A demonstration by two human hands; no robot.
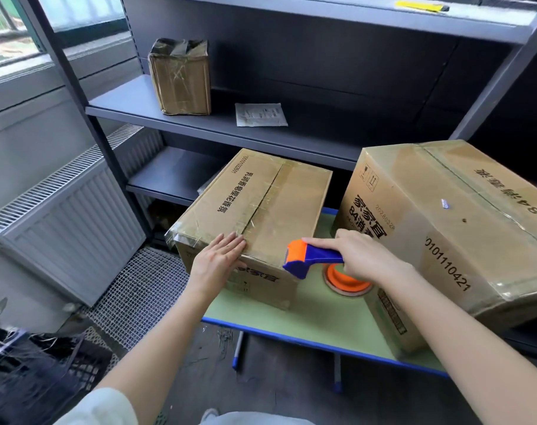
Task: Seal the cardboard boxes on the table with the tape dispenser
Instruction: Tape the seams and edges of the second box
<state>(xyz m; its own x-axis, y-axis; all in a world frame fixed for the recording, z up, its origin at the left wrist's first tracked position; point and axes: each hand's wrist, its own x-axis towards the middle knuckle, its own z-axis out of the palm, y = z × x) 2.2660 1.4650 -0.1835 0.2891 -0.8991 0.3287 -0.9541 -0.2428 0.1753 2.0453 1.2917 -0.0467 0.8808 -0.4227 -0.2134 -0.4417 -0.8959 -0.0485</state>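
The smaller box [261, 204] is set on the green table [316, 314], top seam taped. The left hand [219, 260] is laid flat, fingers straight, on its near top edge. The tape dispenser [310, 259] is gripped by the right hand [362, 256] just right of its near corner. A larger box [445, 228] is crowded in on its right. Behind it, a shelf w/ taped parcel [181, 78] & paper packet [261, 115] is seen.

Three boxes [181, 78] [255, 204] [445, 225], one dispenser [310, 259], maybe one sachet [261, 115].

Left hand [219, 260] flat, fingers straight; right hand [357, 256] in curled grip on tape dispenser [313, 259].
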